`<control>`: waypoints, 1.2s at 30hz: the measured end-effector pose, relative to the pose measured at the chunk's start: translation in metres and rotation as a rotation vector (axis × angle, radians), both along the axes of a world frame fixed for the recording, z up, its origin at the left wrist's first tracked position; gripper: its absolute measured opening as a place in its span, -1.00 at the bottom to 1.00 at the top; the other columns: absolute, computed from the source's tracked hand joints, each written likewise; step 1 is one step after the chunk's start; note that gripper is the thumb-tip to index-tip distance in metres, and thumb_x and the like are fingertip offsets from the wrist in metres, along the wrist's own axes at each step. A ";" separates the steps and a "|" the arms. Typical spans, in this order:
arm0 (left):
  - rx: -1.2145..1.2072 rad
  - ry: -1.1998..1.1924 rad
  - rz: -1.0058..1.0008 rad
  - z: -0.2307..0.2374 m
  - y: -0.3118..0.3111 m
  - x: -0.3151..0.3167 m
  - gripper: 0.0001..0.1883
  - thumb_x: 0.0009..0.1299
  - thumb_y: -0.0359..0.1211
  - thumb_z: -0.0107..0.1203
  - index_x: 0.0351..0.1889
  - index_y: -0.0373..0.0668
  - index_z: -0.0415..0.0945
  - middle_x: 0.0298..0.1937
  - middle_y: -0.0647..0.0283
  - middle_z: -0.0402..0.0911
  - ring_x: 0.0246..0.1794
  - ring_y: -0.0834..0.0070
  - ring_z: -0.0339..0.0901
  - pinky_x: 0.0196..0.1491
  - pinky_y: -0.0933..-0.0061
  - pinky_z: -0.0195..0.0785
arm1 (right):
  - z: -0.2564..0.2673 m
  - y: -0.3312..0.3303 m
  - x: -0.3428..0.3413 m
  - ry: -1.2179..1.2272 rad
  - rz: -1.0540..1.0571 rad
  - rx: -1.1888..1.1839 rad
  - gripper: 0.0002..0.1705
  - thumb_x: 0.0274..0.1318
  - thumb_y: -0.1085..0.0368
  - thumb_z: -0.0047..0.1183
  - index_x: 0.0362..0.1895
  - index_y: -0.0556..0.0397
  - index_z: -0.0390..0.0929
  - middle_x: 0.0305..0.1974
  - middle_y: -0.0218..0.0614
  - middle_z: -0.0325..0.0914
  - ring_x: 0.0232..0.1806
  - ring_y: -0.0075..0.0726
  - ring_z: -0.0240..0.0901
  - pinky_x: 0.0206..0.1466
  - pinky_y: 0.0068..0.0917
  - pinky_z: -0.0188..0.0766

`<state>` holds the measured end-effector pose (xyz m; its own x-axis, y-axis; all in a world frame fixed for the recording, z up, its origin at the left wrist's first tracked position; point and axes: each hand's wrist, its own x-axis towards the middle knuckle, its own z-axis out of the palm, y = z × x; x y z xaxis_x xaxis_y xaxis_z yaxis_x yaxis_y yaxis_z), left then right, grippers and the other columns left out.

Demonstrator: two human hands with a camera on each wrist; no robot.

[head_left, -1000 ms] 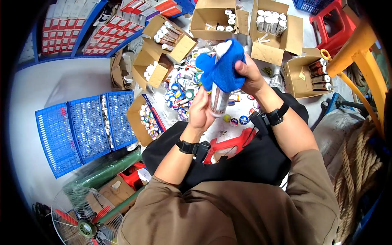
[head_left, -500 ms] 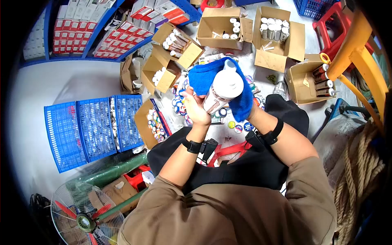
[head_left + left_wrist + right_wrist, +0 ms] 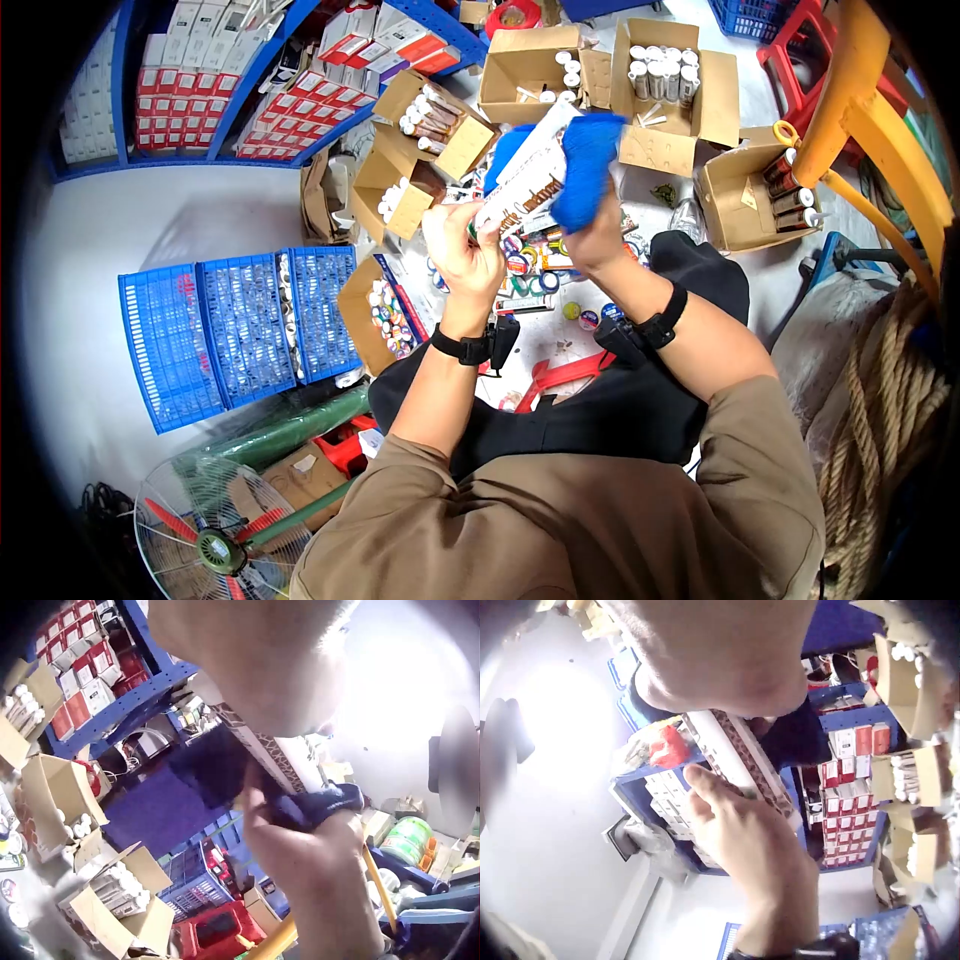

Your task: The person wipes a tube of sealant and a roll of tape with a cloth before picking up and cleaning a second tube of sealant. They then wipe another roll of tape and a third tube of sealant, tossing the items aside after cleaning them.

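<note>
A white sealant cartridge (image 3: 530,190) with brown lettering slants up in front of the chest. My left hand (image 3: 463,255) grips its lower end, the fingers curled round it. My right hand (image 3: 598,235) holds a blue cloth (image 3: 590,165) wrapped over the upper part of the cartridge; the cloth is slightly blurred. In the left wrist view the right hand (image 3: 307,851) clasps the cloth, dark there, against the cartridge. From the right wrist the left hand (image 3: 750,832) shows with its thumb along the cartridge (image 3: 735,754), which has a brown patterned band.
Below the hands lies a pile of small round coloured items (image 3: 520,265). Open cardboard boxes (image 3: 715,100) with white-capped cartridges ring it. Blue crates (image 3: 245,335) and a fan (image 3: 215,545) stand left; a yellow metal frame (image 3: 860,110) and rope (image 3: 885,430) are at right.
The cartridge has turned from its base end toward the camera to lying slanted with its lettering up. The cloth has shifted along it to the right side; both hands keep hold.
</note>
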<state>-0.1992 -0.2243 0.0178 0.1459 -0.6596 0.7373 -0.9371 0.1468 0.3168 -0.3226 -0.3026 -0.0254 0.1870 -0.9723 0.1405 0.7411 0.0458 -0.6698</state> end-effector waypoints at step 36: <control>0.713 1.421 -0.433 0.044 0.010 0.036 -0.31 0.27 -0.39 0.37 0.34 -0.25 0.31 0.26 0.18 0.52 0.27 0.41 0.45 0.35 0.35 0.23 | 0.016 -0.013 -0.017 0.233 1.160 0.182 -0.54 0.30 0.15 0.10 0.20 0.10 0.46 0.00 -0.35 0.58 -0.02 -0.52 0.50 0.10 -0.47 0.45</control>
